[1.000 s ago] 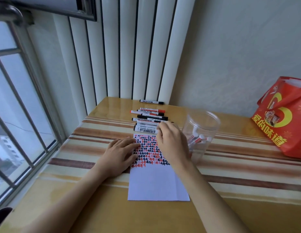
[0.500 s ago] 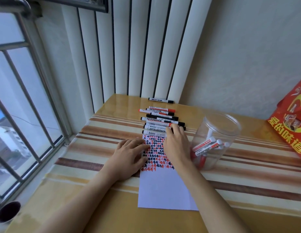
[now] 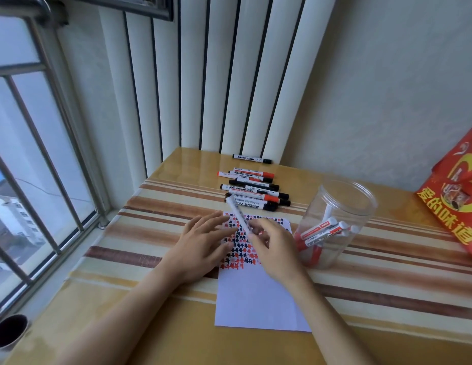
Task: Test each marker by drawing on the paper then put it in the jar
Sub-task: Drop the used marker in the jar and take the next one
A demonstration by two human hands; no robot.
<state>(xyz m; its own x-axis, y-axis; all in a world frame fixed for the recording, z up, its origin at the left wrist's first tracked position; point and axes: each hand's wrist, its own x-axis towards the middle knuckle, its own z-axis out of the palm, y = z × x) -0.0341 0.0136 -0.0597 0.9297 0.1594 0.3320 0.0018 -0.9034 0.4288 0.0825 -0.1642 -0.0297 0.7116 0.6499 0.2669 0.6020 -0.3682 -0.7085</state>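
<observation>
1. Head camera is looking down at a glossy yellow-brown desk (image 3: 176,335) partly draped with a striped brown and cream cloth (image 3: 150,222), set against white vertical blinds (image 3: 216,75) and a barred window (image 3: 32,154) on the left.
2. A white sheet of paper (image 3: 256,299) is lying on the desk, its upper half filled with rows of small red and black marks.
3. The left hand (image 3: 203,246) is resting flat on the paper's left edge, fingers straight and slightly apart, holding nothing.
4. The right hand (image 3: 277,246) is hovering over the paper, its fingers (image 3: 256,227) curling round a white-barrelled marker (image 3: 237,214) that is tilting up and away to the left; its far tip looks dark but blurred.
5. A row of white markers with red and black caps (image 3: 253,191) is lying on the desk just beyond the paper.
6. A clear round plastic jar (image 3: 337,219) is standing upright just right of the paper, holding several red-capped markers.
7. A red printed bag (image 3: 456,196) is sitting at the far right.
</observation>
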